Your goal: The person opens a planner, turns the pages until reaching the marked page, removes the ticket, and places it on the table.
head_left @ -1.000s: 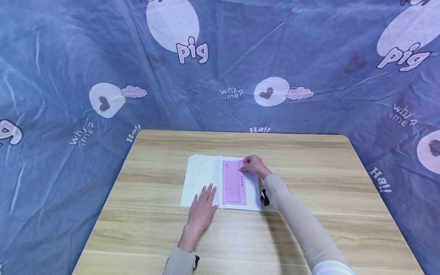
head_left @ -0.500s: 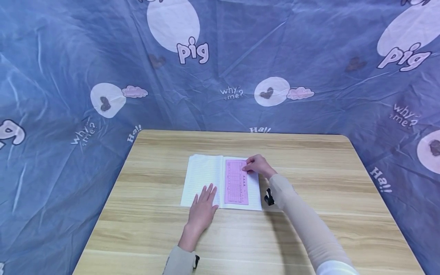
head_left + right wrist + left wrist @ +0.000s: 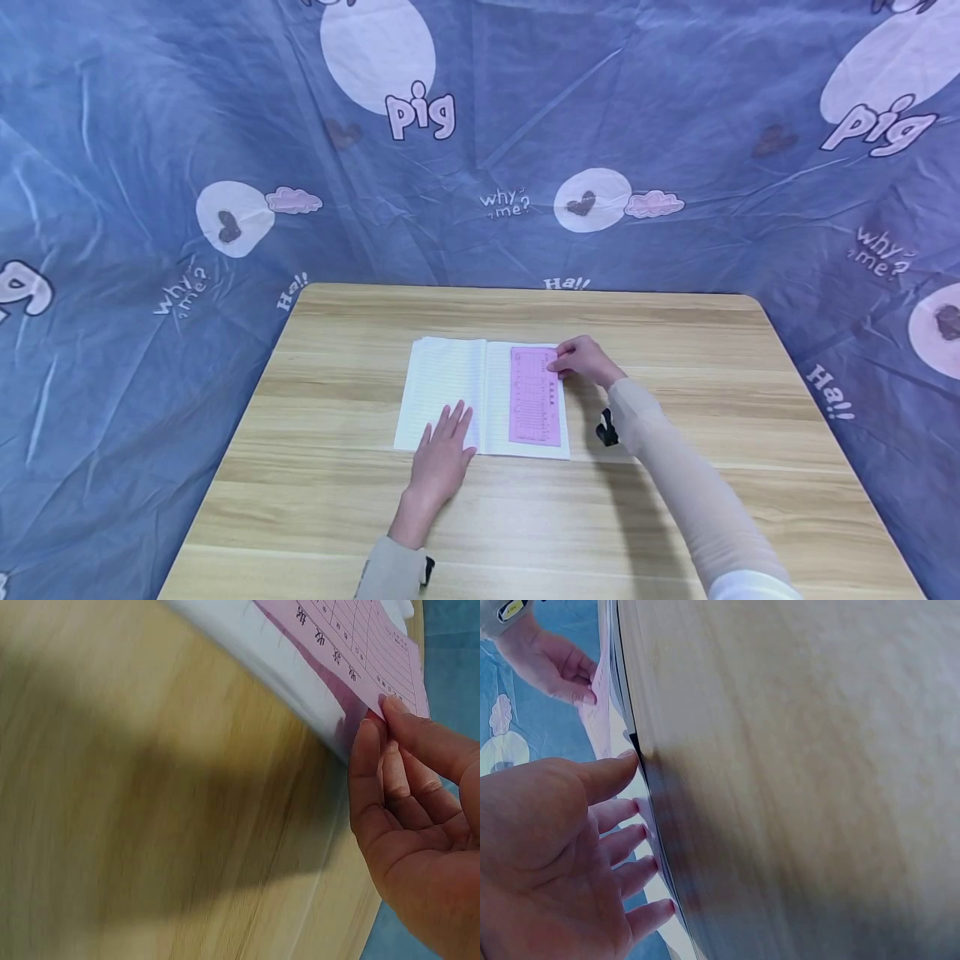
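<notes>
An open notebook [image 3: 442, 379] with lined white pages lies on the wooden table. Over its right page is a pink printed receipt slip [image 3: 534, 400], its long side running up the page. My right hand [image 3: 588, 362] pinches the slip's far right corner between thumb and fingers. In the right wrist view the pink slip [image 3: 349, 645] is lifted at that edge and casts a shadow on the page. My left hand [image 3: 438, 462] rests on the lower left page with straight, spread fingers. The left wrist view shows its fingertips [image 3: 656, 911] on the paper at the notebook's edge.
The wooden table [image 3: 337, 517] extends around the notebook on all sides. A blue printed cloth [image 3: 465, 242] hangs behind it and along both sides. A black buckle [image 3: 607, 428] hangs by the right sleeve.
My right hand has moved rightward with the pink slip, which has shifted from beside the notebook's centre fold toward the right page's outer edge. My left hand has stayed in place.
</notes>
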Tool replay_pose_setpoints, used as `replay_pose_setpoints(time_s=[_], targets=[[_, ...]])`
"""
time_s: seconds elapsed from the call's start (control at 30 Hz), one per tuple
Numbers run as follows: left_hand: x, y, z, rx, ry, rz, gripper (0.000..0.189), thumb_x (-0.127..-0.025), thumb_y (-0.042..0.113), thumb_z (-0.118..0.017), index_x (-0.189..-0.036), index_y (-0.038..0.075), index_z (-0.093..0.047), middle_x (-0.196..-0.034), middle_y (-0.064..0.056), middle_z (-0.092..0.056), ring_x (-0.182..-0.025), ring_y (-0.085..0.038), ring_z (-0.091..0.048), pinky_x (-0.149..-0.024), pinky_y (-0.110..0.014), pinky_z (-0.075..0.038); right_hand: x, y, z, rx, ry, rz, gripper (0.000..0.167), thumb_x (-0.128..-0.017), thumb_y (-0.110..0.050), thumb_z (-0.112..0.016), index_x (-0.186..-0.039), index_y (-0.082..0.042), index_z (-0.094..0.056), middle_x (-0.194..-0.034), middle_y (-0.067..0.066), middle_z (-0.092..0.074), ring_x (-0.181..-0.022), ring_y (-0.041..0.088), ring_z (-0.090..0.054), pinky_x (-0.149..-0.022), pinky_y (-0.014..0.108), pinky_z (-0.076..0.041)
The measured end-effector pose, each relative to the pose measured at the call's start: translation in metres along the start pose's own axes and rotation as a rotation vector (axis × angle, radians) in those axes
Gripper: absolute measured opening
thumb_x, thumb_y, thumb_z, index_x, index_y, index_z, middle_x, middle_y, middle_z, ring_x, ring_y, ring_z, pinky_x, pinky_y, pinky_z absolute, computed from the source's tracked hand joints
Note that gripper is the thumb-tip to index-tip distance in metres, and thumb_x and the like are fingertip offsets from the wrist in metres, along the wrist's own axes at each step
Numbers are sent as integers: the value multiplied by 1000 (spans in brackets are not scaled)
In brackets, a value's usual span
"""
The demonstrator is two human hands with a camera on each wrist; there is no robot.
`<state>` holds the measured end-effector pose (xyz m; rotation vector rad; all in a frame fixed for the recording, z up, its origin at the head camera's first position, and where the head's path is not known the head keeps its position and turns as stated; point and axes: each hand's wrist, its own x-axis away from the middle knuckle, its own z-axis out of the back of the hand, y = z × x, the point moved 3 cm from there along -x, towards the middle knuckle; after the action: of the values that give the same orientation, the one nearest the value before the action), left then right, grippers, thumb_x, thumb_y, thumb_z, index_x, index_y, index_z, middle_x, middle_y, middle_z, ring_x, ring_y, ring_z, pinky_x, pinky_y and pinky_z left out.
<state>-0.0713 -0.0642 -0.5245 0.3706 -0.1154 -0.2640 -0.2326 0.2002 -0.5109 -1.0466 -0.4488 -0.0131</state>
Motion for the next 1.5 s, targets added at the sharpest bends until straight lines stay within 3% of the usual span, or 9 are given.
replay_pose_setpoints(time_s=[0.37,0.77,1.1,1.5], targets=[[0,-2,-2,-8,-2,-1,60,-99,24,-59,-151,4,-36,-158,-13,-30,-145,-34,-25,-115,-56,-24,10,12,27,51,6,6,14,-83,5,-72,-92,11,-63,-78,7,-66,-68,15,-65,-68,28,-57],[2,0,0,5,8,-8,59,-99,23,-59,-150,4,-37,-157,-13,-31,-145,-34,-25,-114,-57,-25,17,28,53,108,-19,-12,24,-85,2,-71,-104,15,-63,-88,14,-70,-73,16,-67,-71,29,-58],[1,0,-1,3,6,0,59,-99,23,-58,-151,4,-36,-158,-13,-30,-145,-34,-24,-115,-57,-24,27,40,76,104,-12,-20,25,-84,4,-71,-102,18,-61,-85,13,-69,-72,15,-67,-71,30,-59],[0,-1,-3,0,11,-6,60,-99,24,-58,-151,4,-36,-158,-13,-30,-145,-34,-24,-115,-57,-23,33,52,87,113,-11,-56,22,-84,7,-70,-100,18,-60,-84,11,-68,-71,15,-66,-72,32,-59]])
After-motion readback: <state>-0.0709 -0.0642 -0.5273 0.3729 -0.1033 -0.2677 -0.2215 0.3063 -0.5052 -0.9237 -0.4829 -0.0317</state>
